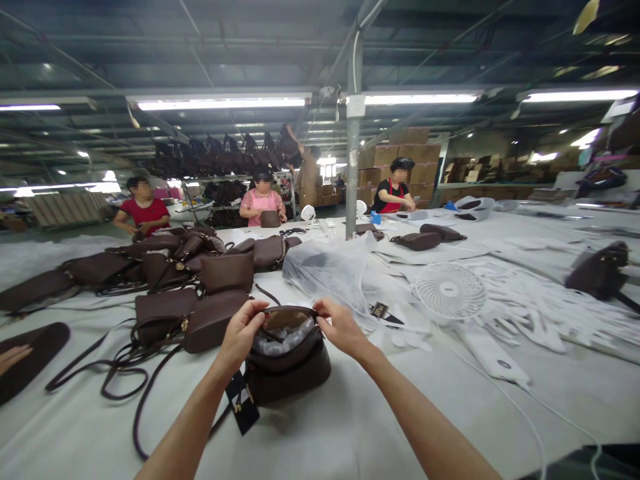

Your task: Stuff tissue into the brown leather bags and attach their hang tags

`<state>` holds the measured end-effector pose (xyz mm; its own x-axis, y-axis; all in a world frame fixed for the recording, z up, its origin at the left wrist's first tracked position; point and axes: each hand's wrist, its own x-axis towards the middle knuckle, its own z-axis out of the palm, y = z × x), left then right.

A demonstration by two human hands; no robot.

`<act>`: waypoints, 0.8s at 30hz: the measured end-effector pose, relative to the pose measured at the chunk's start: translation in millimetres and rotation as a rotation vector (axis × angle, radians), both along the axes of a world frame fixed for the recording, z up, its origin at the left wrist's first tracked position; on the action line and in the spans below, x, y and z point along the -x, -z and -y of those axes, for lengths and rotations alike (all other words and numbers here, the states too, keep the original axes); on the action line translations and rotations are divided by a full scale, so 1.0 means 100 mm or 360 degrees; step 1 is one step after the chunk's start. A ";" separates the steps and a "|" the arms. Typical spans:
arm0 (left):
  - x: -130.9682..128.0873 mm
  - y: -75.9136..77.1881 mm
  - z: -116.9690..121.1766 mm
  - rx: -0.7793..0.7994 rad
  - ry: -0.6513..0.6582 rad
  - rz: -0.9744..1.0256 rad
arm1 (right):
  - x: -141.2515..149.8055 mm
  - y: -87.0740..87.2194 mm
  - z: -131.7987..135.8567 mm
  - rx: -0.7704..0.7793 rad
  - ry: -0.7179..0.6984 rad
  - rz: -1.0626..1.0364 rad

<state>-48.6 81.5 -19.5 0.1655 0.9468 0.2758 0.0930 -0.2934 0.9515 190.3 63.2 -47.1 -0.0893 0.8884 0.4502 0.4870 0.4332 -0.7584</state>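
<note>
bag (295, 383) floor — hidden under plastic (286, 341) | 1 co-worker's hand (14, 359) — cut off, left edge

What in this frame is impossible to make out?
Head view: bottom inside the held bag, hidden by crumpled clear filling.
Head view: rest of another person's hand, cut off by the left edge.
Head view: wording on the black card, too small.
Head view: details of the rightmost bag, blurred.

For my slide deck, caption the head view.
Two bare hands hold open a dark brown handbag with clear plastic inside.
</note>
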 end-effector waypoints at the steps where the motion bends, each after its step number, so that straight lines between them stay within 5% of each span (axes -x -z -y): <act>1: -0.01 0.01 -0.01 -0.0004 -0.0006 0.0008 | 0.01 0.02 0.01 0.0045 -0.0058 -0.0155; 7: -0.05 0.04 -0.06 -0.0091 -0.0072 0.0020 | 0.05 0.11 0.10 0.0640 -0.0499 -0.1410; 10: -0.07 0.04 -0.04 -0.0124 -0.0078 -0.0019 | 0.03 0.10 0.16 0.0799 -0.0567 -0.1750; 19: -0.10 -0.06 0.10 -0.0107 0.0197 -0.0261 | -0.26 -0.02 0.41 0.0724 -0.0771 -0.1097; 24: -0.06 -0.27 0.11 0.0046 0.0534 -0.0458 | -0.26 -0.21 0.58 0.0506 -0.0538 -0.0459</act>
<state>-42.6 70.4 8.0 0.5314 0.8341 0.1478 0.2595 -0.3264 0.9089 216.7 5.5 -26.3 -0.3059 0.9281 0.2124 0.1130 0.2569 -0.9598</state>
